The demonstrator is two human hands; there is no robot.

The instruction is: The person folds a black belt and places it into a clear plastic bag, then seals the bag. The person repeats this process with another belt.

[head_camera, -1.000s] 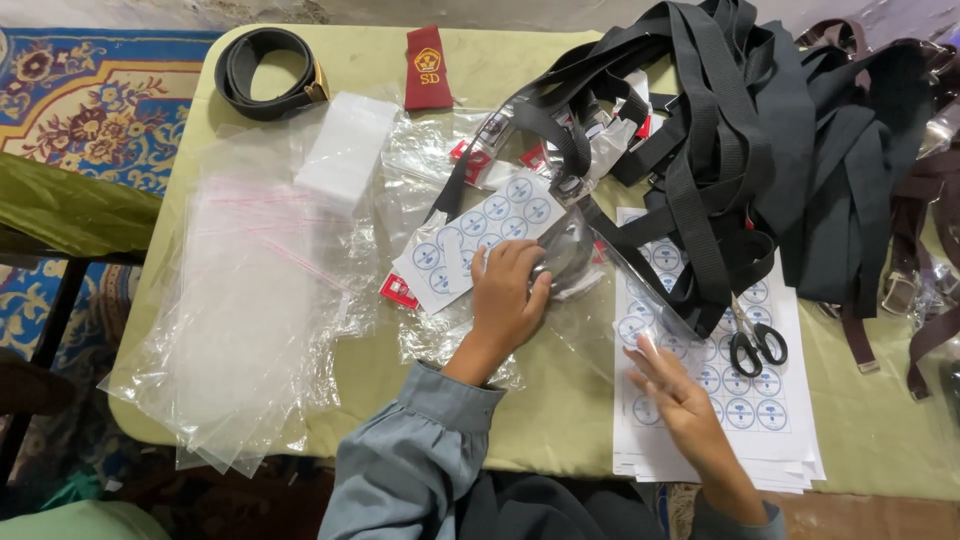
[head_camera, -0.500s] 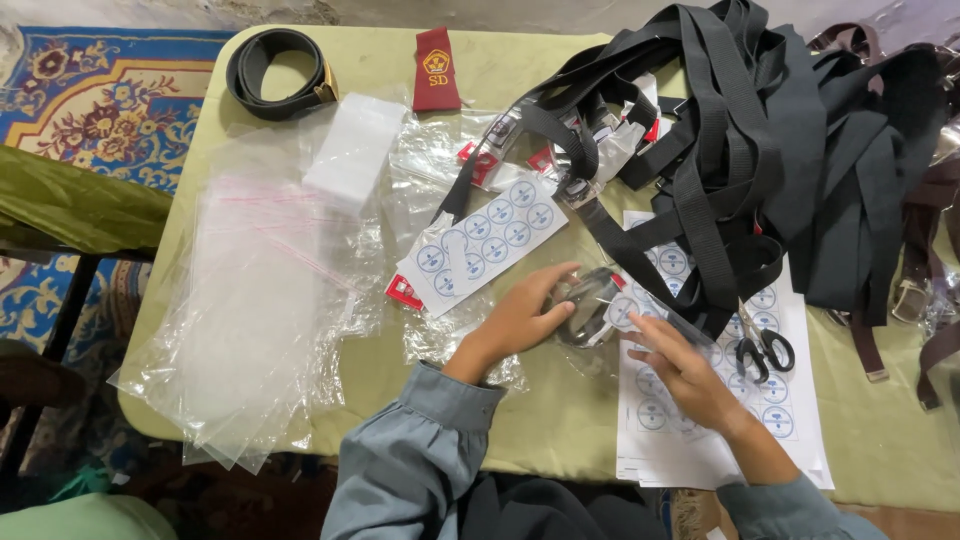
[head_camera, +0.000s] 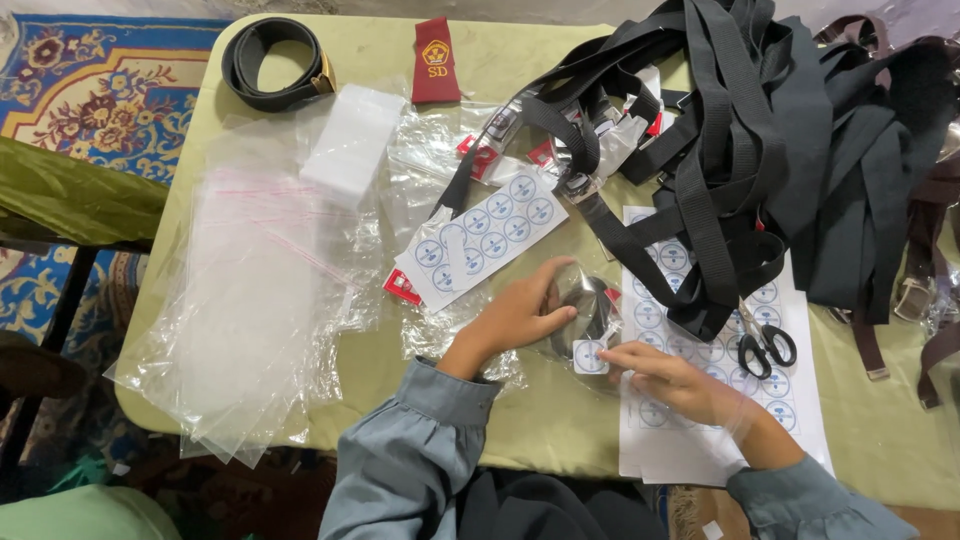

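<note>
Grip: left hand (head_camera: 515,318) pins bagged belt (head_camera: 585,320) flat — right hand (head_camera: 672,378) presses round sticker (head_camera: 589,356) onto it, beside sticker sheet (head_camera: 725,400).

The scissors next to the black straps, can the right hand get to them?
Probably yes. The scissors lie in the open on the sticker sheet, close beyond the right hand, with only the edge of the black straps near their blades.

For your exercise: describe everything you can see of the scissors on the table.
The scissors are small, with black looped plastic handles and short metal blades, which look closed. They lie flat on a white sheet of round blue stickers, handles toward the person, tips pointing up toward the heap of black straps, whose edge they meet. No hand touches them; the right hand is nearest.
</note>
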